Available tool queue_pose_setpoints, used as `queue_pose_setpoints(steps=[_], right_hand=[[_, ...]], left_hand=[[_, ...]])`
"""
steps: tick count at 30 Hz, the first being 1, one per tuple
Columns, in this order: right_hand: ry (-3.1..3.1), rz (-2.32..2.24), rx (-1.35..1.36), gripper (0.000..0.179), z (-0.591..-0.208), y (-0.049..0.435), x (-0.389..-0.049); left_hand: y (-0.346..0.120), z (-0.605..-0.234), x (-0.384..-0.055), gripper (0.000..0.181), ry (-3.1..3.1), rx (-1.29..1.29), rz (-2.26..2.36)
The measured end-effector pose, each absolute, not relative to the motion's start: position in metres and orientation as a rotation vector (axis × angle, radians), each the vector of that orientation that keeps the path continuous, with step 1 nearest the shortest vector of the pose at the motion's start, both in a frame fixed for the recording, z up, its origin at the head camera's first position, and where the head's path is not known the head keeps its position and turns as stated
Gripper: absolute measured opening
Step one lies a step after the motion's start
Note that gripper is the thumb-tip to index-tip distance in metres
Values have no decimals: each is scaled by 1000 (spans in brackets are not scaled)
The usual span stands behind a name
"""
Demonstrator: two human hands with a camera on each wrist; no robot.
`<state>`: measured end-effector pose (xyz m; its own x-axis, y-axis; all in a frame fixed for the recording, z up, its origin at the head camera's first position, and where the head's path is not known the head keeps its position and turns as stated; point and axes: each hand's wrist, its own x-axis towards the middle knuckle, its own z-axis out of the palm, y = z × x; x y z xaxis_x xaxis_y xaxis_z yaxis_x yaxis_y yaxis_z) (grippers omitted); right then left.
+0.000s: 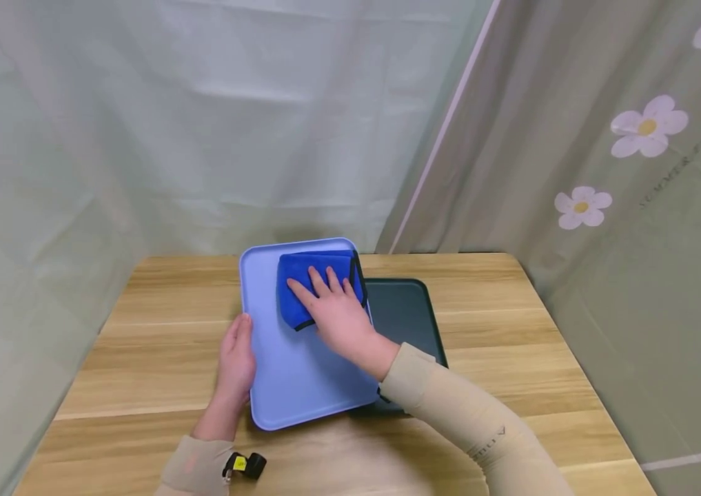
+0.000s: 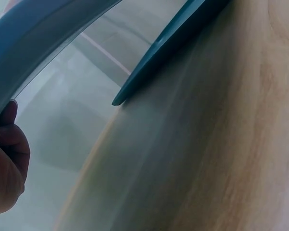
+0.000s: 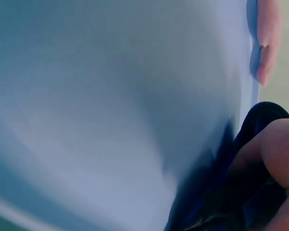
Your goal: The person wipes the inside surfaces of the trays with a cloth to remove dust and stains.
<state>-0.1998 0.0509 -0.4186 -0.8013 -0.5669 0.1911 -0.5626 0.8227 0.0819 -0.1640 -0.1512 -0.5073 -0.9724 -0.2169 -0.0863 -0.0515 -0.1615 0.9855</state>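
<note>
A light blue rectangular tray (image 1: 288, 386) is held up over the table, tilted. My left hand (image 1: 237, 362) grips its left rim, thumb on the upper side; the left wrist view catches the tray's underside (image 2: 43, 43) and curled fingers (image 2: 7, 168) below. My right hand (image 1: 344, 317) presses a folded blue cloth (image 1: 293, 267) with black edging against the upper part of the tray, fingers spread and fairly straight. In the right wrist view the dark cloth (image 3: 207, 202) bunches under that hand, and left-hand fingers (image 3: 268, 43) show at the far rim.
A dark green tray (image 1: 402, 313) lies on the wooden table (image 1: 486, 317), partly hidden behind the blue tray and right forearm. Pale curtains (image 1: 251, 124) hang behind the table, with a flowered one at the right. A small black device (image 1: 249, 465) is strapped at the left wrist.
</note>
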Motion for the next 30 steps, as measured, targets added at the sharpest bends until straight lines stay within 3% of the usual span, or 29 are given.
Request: queue_pose_setpoints(steps=[30], right_hand=[[-2664, -125, 1147, 72, -414, 14, -193]], left_hand=[[-151, -509, -173, 64, -1922, 218, -2312]])
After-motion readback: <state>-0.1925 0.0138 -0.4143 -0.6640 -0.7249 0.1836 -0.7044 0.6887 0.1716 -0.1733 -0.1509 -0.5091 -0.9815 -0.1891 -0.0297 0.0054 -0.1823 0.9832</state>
